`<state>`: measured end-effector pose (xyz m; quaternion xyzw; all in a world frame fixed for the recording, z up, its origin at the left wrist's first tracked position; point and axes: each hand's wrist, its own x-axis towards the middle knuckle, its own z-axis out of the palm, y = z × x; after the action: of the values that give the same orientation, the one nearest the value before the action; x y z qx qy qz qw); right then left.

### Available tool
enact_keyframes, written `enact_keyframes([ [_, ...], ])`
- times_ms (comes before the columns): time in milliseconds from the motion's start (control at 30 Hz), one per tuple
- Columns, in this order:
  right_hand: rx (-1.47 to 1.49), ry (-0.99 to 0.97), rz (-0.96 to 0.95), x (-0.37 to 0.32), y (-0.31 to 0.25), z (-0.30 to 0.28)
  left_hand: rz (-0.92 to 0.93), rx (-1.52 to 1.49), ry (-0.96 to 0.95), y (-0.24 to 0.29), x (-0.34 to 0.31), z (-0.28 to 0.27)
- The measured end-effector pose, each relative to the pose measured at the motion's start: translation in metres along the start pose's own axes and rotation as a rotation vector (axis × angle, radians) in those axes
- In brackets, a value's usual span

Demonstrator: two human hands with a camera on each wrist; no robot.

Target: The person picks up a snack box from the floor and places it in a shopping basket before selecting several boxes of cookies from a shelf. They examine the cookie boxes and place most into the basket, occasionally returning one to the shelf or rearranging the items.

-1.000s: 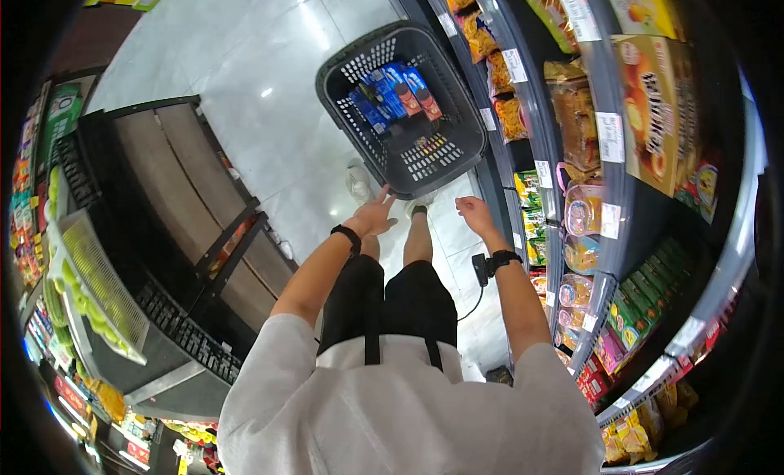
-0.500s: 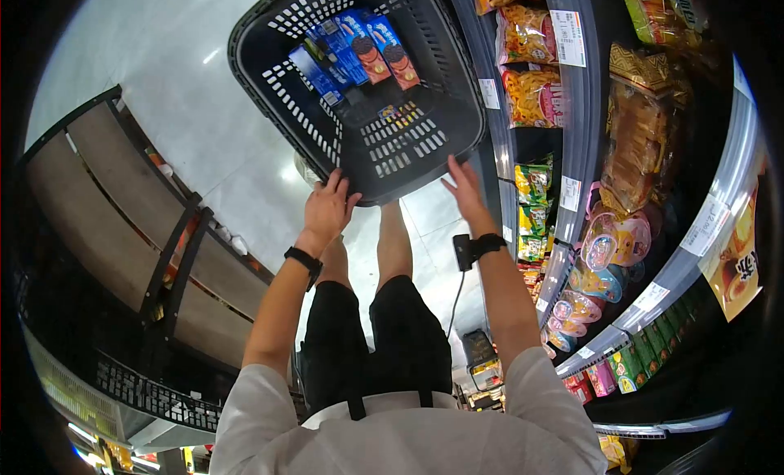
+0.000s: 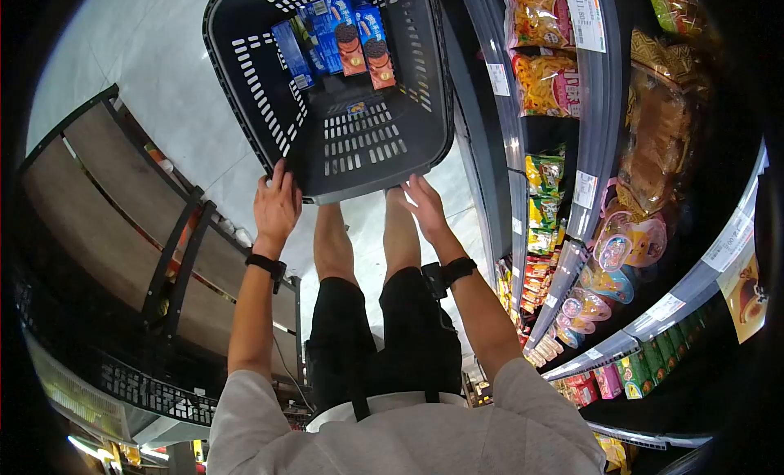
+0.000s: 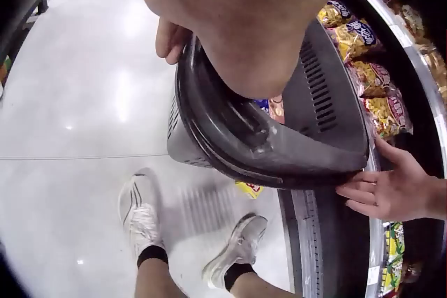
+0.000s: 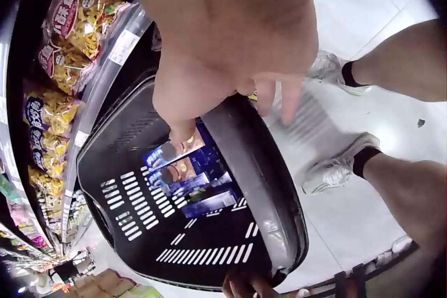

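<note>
A black plastic shopping basket (image 3: 351, 179) hangs above the floor in front of my legs, its slotted shadow beneath it in the left wrist view. Several blue biscuit boxes (image 3: 346, 46) with dark cookies printed on them stand together toward its far end. My left hand (image 3: 278, 210) grips the rim at the near left corner, fingers curled over it. At the near right, my right hand (image 3: 425, 207) holds the rim, with the thumb (image 5: 183, 130) on the inner side and the fingers (image 5: 276, 95) outside.
Along the right runs a store shelf (image 3: 588, 124) with snack bags (image 3: 543, 79), wrapped bread (image 3: 657, 140) and clear-lidded tubs (image 3: 625, 238). A low rack with brown boards (image 3: 114, 181) stands on the left. White shoes (image 4: 143, 214) are on the pale tiled floor under the basket.
Both hands have gone from apart from the basket to holding its near rim. The basket appears larger and higher, and has shifted left in the head view.
</note>
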<state>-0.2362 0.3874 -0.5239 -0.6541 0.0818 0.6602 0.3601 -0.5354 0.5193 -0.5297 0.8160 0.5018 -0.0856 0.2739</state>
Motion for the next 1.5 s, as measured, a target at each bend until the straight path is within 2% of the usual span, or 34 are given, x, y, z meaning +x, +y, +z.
enact_keyframes([
  [100,-0.030,-0.059,0.063,-0.004,0.006,0.007,-0.024,0.029,-0.012,-0.007,-0.004,-0.003],
  [233,0.173,-0.129,0.023,0.007,0.022,0.011,-0.009,0.051,0.043,-0.013,-0.012,0.005],
  [367,0.155,-0.247,-0.007,0.017,0.014,0.018,-0.095,0.077,0.063,-0.018,-0.008,0.002],
  [467,0.034,-0.238,0.025,0.034,0.005,0.022,-0.166,0.136,0.091,-0.031,0.001,-0.008],
  [533,-0.247,-0.463,-0.035,0.048,-0.015,0.022,-0.169,0.126,0.171,-0.045,0.007,-0.013],
  [567,-0.244,-0.467,-0.035,0.058,-0.013,0.019,-0.188,0.126,0.191,-0.053,0.010,-0.014],
  [633,-0.202,-0.340,-0.172,0.082,-0.005,0.005,-0.189,0.209,0.193,-0.063,0.015,-0.014],
  [700,-0.163,-0.288,-0.114,0.116,-0.006,-0.024,-0.193,0.284,0.189,-0.056,0.022,-0.012],
  [767,-0.444,-0.209,-0.133,0.141,-0.009,-0.052,-0.159,0.383,0.219,-0.025,0.020,-0.020],
  [800,-0.455,-0.211,-0.121,0.151,-0.008,-0.066,-0.164,0.300,0.196,-0.018,0.018,-0.013],
  [867,-1.245,-0.028,-0.496,0.170,-0.005,-0.086,-0.193,0.206,0.171,-0.006,0.018,0.003],
  [933,-1.221,0.018,-0.469,0.188,-0.003,-0.092,-0.205,0.182,0.168,0.005,0.023,0.022],
  [1000,-1.210,0.052,-0.474,0.203,-0.007,-0.084,-0.186,0.139,0.248,0.008,0.021,0.033],
  [1033,-1.215,0.048,-0.479,0.217,-0.008,-0.080,-0.184,0.169,0.199,0.010,0.020,0.032],
  [1100,-1.209,0.039,-0.429,0.236,0.000,-0.079,-0.064,0.132,0.082,0.023,0.019,0.021],
  [1133,-1.233,0.040,-0.396,0.245,0.005,-0.078,-0.069,0.127,0.072,0.029,0.013,0.018],
  [1200,-1.295,0.061,-0.396,0.270,0.018,-0.084,0.246,-0.184,0.046,0.045,0.014,0.018],
  [1233,-1.356,0.078,-0.402,0.283,0.031,-0.093,0.291,-0.344,0.110,0.059,0.023,0.014],
  [1300,-1.375,0.076,-0.456,0.319,0.068,-0.115,0.363,-0.513,-0.008,0.072,0.034,0.019],
  [1367,-1.653,-0.061,-0.940,0.356,0.107,-0.146,0.302,-0.543,-0.076,0.072,0.045,0.024],
  [1400,-1.603,-0.012,-0.799,0.363,0.117,-0.145,0.243,-0.567,-0.143,0.073,0.052,0.028],
  [1433,-1.921,-0.049,-0.798,0.372,0.123,-0.146,0.172,-0.627,-0.170,0.068,0.054,0.033],
  [1500,-1.807,0.099,-0.612,0.376,0.133,-0.147,-0.004,-0.670,-0.276,0.061,0.050,0.037],
])
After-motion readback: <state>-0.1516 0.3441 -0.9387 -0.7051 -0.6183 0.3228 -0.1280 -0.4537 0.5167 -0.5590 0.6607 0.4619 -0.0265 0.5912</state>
